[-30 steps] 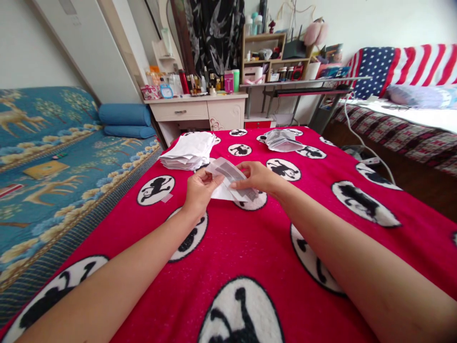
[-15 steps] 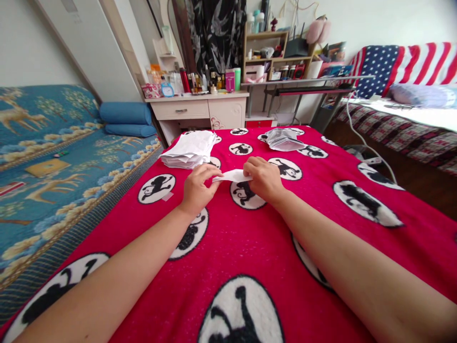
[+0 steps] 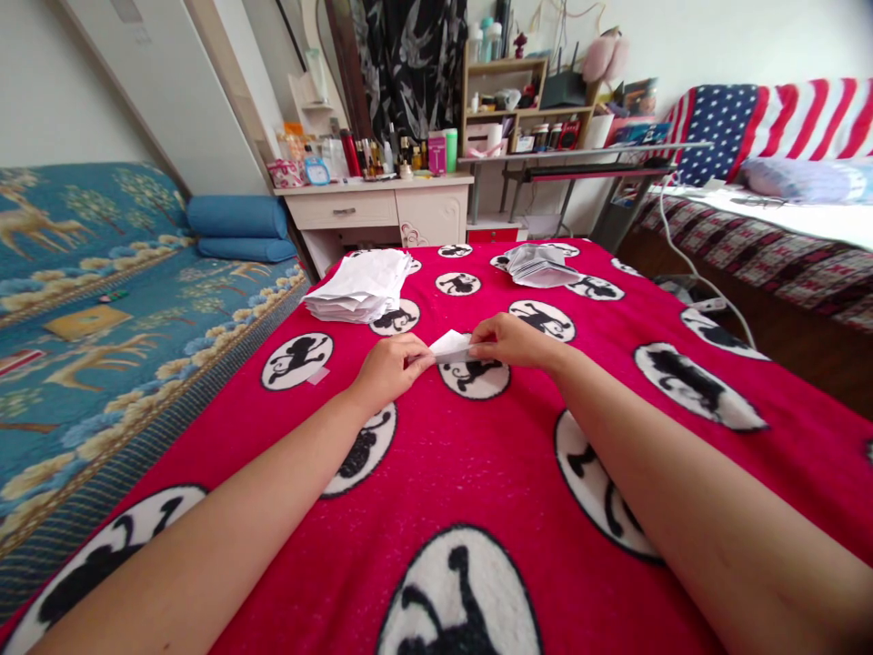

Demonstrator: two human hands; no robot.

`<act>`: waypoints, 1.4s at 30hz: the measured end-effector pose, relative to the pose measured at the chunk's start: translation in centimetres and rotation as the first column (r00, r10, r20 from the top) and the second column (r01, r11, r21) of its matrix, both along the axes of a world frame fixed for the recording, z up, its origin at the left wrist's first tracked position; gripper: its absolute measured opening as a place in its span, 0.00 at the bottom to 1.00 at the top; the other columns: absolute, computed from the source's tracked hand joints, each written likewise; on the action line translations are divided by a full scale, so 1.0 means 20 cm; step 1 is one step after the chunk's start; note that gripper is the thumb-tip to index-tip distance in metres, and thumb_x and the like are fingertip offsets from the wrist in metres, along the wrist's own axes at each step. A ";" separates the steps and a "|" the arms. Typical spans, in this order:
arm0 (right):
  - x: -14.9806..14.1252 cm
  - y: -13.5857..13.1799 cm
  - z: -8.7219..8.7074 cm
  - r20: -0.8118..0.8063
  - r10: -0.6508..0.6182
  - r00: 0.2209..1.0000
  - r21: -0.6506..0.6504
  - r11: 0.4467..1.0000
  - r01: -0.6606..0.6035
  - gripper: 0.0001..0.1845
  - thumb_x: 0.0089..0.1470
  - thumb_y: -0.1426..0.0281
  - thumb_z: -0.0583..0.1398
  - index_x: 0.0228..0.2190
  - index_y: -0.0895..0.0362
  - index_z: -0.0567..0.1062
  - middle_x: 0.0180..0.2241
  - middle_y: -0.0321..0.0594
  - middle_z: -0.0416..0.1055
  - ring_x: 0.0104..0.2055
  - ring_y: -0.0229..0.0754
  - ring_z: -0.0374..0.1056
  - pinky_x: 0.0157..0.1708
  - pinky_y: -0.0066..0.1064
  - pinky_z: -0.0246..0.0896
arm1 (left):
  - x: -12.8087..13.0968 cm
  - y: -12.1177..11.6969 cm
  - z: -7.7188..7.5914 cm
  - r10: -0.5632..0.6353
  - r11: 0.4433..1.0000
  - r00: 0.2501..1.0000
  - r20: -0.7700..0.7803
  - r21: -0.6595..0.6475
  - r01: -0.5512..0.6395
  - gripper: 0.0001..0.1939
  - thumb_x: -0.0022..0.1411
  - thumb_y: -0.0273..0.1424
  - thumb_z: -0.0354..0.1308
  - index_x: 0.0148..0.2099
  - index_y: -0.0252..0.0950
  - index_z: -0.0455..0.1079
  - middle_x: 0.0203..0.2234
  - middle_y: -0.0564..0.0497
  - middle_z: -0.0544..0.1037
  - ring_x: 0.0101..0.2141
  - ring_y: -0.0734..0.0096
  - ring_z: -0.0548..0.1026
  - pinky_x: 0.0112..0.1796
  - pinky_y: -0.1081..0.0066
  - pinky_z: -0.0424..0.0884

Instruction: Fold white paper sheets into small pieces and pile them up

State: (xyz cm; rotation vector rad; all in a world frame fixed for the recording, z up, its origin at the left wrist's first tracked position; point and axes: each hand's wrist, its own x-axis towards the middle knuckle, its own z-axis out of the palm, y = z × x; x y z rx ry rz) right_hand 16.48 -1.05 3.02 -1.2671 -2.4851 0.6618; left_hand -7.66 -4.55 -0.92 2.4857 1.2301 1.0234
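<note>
A small folded piece of white paper (image 3: 450, 345) is held between my two hands, just above the red blanket (image 3: 450, 464). My left hand (image 3: 394, 366) pinches its left end between thumb and fingers. At the other end, my right hand (image 3: 508, 340) grips the paper with thumb and curled fingers. The paper's front edge looks greyish and creased. Beyond my left hand lies a stack of white paper sheets (image 3: 361, 287). Past my right hand sits a pile of folded papers (image 3: 540, 266), greyish white.
A small whitish scrap (image 3: 318, 375) lies on the blanket at left. A blue patterned sofa (image 3: 156, 300) runs along the left side. Behind stand a white dresser (image 3: 372, 209) with bottles and a desk (image 3: 566, 156) with shelves. A bed (image 3: 770, 236) is at right.
My right hand has turned and shifted slightly right and down, its fingers now at the paper's end. My left hand has moved slightly right. The paper now shows a peaked shape with a greyish front edge.
</note>
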 end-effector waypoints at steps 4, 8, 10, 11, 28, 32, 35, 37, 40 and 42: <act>0.01 0.02 -0.02 0.007 -0.102 0.995 -0.016 0.995 0.102 0.10 0.49 0.65 0.61 0.27 0.59 0.78 0.22 0.35 0.73 0.25 0.35 0.64 0.24 0.26 0.51 | 0.00 0.03 -0.01 0.176 0.980 0.983 0.054 -0.108 -0.169 0.07 0.57 0.31 0.61 0.38 0.36 0.78 0.29 0.51 0.80 0.28 0.71 0.73 0.32 0.71 0.67; -0.02 0.01 -0.02 0.094 -0.215 0.972 0.022 0.977 0.214 0.10 0.46 0.63 0.64 0.27 0.58 0.78 0.24 0.37 0.75 0.26 0.36 0.66 0.25 0.26 0.53 | 0.00 0.04 -0.03 0.230 0.966 0.972 0.053 -0.132 -0.221 0.08 0.54 0.30 0.62 0.38 0.36 0.77 0.26 0.52 0.79 0.25 0.73 0.71 0.29 0.73 0.65; -0.03 0.00 -0.01 0.138 -0.276 0.951 0.060 0.961 0.270 0.10 0.45 0.63 0.65 0.29 0.57 0.78 0.27 0.38 0.76 0.28 0.37 0.68 0.26 0.26 0.54 | 0.00 0.04 -0.03 0.238 0.964 0.969 0.058 -0.132 -0.229 0.08 0.53 0.29 0.62 0.38 0.36 0.77 0.26 0.52 0.78 0.25 0.73 0.71 0.28 0.74 0.65; -0.04 -0.01 0.00 0.155 -0.307 0.939 0.086 0.951 0.297 0.12 0.44 0.63 0.66 0.31 0.57 0.78 0.30 0.39 0.77 0.30 0.38 0.69 0.27 0.26 0.55 | 0.00 0.05 -0.03 0.241 0.963 0.969 0.062 -0.137 -0.231 0.08 0.53 0.28 0.62 0.38 0.36 0.77 0.26 0.52 0.78 0.25 0.74 0.71 0.28 0.74 0.66; -0.05 -0.02 0.03 -0.085 -0.318 0.944 -0.245 0.925 0.289 0.05 0.41 0.74 0.65 0.22 0.59 0.72 0.19 0.35 0.70 0.22 0.35 0.64 0.21 0.25 0.53 | 0.00 0.03 -0.02 0.340 0.937 0.940 -0.015 -0.076 -0.340 0.06 0.55 0.28 0.59 0.36 0.37 0.76 0.31 0.50 0.78 0.26 0.72 0.72 0.31 0.71 0.67; -0.08 -0.04 0.03 -0.281 -0.376 0.883 -0.451 0.864 0.225 0.15 0.43 0.76 0.65 0.37 0.60 0.74 0.18 0.32 0.69 0.19 0.34 0.63 0.19 0.24 0.53 | -0.01 0.02 -0.02 0.324 0.944 0.946 -0.017 -0.056 -0.324 0.08 0.55 0.27 0.60 0.39 0.37 0.76 0.34 0.50 0.76 0.27 0.72 0.72 0.33 0.69 0.69; -0.10 -0.05 0.01 -0.369 -0.464 0.805 -0.513 0.824 0.240 0.22 0.46 0.77 0.64 0.45 0.59 0.72 0.16 0.31 0.67 0.17 0.33 0.60 0.17 0.23 0.51 | 0.00 0.01 -0.01 0.229 0.971 0.972 -0.052 0.087 -0.224 0.10 0.57 0.23 0.58 0.40 0.38 0.75 0.40 0.48 0.75 0.39 0.66 0.74 0.42 0.66 0.70; -0.12 -0.06 0.01 -0.398 -0.520 0.755 -0.550 0.795 0.257 0.21 0.46 0.79 0.63 0.45 0.59 0.72 0.14 0.29 0.65 0.16 0.32 0.59 0.16 0.22 0.50 | 0.02 -0.01 0.00 0.144 0.974 0.984 -0.103 0.188 -0.123 0.09 0.59 0.23 0.56 0.41 0.37 0.75 0.42 0.47 0.74 0.45 0.63 0.72 0.47 0.63 0.69; -0.15 -0.07 0.00 -0.447 -0.571 0.688 -0.608 0.759 0.234 0.15 0.46 0.80 0.62 0.39 0.59 0.72 0.14 0.29 0.64 0.17 0.31 0.59 0.17 0.21 0.53 | 0.05 -0.03 0.02 0.061 0.966 0.981 -0.184 0.259 -0.011 0.10 0.62 0.31 0.58 0.46 0.37 0.74 0.42 0.46 0.75 0.45 0.62 0.72 0.48 0.61 0.68; -0.17 -0.08 0.00 -0.480 -0.588 0.651 -0.657 0.733 0.177 0.13 0.47 0.81 0.61 0.37 0.59 0.71 0.15 0.30 0.65 0.17 0.31 0.59 0.17 0.20 0.53 | 0.06 -0.05 0.03 0.054 0.957 0.972 -0.229 0.290 0.015 0.15 0.60 0.35 0.61 0.49 0.37 0.72 0.41 0.46 0.76 0.44 0.61 0.72 0.47 0.61 0.69</act>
